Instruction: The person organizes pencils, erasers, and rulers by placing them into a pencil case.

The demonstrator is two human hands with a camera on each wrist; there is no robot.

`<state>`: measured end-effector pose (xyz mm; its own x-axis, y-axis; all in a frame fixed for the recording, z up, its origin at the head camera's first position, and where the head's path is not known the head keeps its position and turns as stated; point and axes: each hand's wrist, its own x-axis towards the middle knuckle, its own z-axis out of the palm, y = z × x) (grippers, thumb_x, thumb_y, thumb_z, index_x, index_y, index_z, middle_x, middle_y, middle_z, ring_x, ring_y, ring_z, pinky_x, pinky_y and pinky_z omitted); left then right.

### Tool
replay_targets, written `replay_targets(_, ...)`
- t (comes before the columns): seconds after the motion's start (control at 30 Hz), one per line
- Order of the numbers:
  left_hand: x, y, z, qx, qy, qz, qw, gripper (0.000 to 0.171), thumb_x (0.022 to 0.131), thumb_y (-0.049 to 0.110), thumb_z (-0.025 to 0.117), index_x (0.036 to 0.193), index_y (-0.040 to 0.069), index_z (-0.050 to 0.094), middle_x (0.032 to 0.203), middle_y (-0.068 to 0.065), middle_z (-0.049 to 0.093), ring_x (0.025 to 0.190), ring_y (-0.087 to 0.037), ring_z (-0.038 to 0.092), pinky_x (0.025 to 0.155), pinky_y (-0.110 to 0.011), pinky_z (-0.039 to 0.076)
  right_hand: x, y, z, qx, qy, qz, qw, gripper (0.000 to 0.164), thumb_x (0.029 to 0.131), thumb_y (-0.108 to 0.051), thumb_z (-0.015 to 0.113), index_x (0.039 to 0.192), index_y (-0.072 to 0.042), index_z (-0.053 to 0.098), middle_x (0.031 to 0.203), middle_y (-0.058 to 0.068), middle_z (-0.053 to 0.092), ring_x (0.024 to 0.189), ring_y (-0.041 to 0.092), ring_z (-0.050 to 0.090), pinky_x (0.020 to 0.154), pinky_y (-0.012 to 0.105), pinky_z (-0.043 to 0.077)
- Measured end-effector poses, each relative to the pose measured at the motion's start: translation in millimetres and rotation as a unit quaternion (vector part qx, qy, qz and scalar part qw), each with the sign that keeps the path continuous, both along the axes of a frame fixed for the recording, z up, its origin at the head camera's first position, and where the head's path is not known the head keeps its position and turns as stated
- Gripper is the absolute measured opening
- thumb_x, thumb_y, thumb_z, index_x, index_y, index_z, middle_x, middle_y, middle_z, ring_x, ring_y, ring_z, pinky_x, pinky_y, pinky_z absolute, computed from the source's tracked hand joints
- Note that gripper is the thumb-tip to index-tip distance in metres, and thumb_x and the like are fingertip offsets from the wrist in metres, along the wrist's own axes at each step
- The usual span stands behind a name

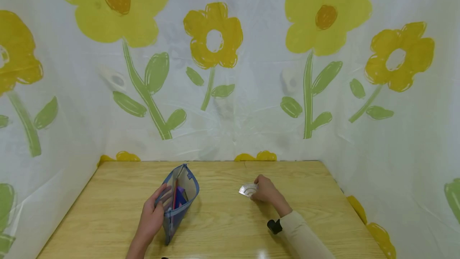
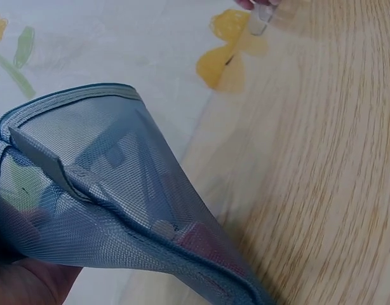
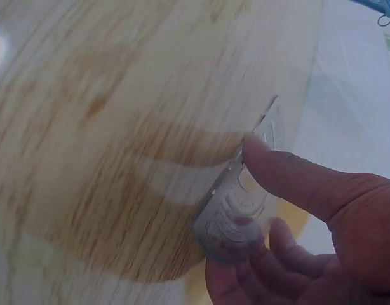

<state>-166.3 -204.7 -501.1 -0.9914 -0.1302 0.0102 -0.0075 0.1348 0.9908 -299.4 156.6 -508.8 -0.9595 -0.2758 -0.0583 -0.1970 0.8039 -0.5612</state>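
Note:
A blue mesh zip pencil pouch (image 1: 174, 227) stands tilted over the left half of the table, its mouth gaping upward. My left hand (image 1: 152, 213) grips it by its left side, with fingers showing through the mesh. Inside lie a blue-purple flat piece (image 1: 181, 197) and a thin pinkish-red stick. To the right of the pouch, my right hand (image 1: 266, 190) pinches a clear plastic protractor (image 3: 230, 210) between thumb and fingers. In the right wrist view the thumb (image 3: 290, 178) presses on its straight edge, with the fingers behind it.
The wood-grain table (image 1: 223, 227) is bounded at the back and sides by a white cloth (image 1: 251, 131) printed with yellow flowers. A black strap piece (image 1: 274, 226) sits at my right cuff.

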Motion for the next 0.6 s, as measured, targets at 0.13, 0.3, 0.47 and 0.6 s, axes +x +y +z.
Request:
replay_targets(0.13, -1.1, -0.3, 0.8, -0.001, 0.0, -0.003, 1.0, 0.058, 0.101, -0.008, 0.019, 0.159, -0.006, 0.019, 0.16, -0.027, 0.031, 0.146, -0.046, 0.036, 0.113, -0.045, 0.043, -1.3, -1.8, -2.9, -0.009, -0.013, -0.003, 1.0, 0.049, 0.077, -0.005, 0.085, 0.117, 0.007, 0.059, 0.102, 0.017, 0.065, 0.09, 0.027, 0.061, 0.081, 0.046, 0.056)
replay_targets(0.3, -2.3, -0.3, 1.5, 0.001, 0.007, -0.006, 1.0, 0.058, 0.101, -0.008, 0.019, 0.159, -0.006, 0.019, 0.16, -0.028, 0.031, 0.146, -0.047, 0.036, 0.113, -0.046, 0.044, -0.8, -2.8, -2.9, -0.036, -0.024, 0.013, 0.999, 0.037, 0.08, -0.003, 0.081, 0.112, 0.005, 0.065, 0.085, 0.008, 0.062, 0.074, 0.02, 0.057, 0.065, 0.036, 0.053)
replay_targets(0.47, 0.5, -0.7, 2.2, 0.008, 0.003, 0.0, 1.0, 0.058, 0.101, -0.007, 0.019, 0.159, -0.006, 0.019, 0.16, -0.028, 0.032, 0.146, -0.045, 0.036, 0.113, -0.044, 0.044, 0.1, -5.3, -2.4, -0.047, -0.034, 0.028, 0.998, 0.029, 0.082, -0.004, 0.08, 0.108, 0.003, 0.069, 0.089, 0.007, 0.063, 0.077, 0.018, 0.059, 0.066, 0.035, 0.055)
replay_targets(0.6, 1.6, -0.1, 3.4, 0.008, 0.003, -0.004, 1.0, 0.057, 0.101, -0.007, 0.018, 0.158, -0.007, 0.019, 0.16, -0.028, 0.031, 0.146, -0.046, 0.035, 0.113, -0.045, 0.043, 0.2, -3.8, -3.0, -0.076, -0.04, 0.05, 0.995, 0.027, 0.084, -0.001, 0.077, 0.108, 0.007, 0.068, 0.086, 0.009, 0.065, 0.072, 0.018, 0.063, 0.061, 0.033, 0.058)
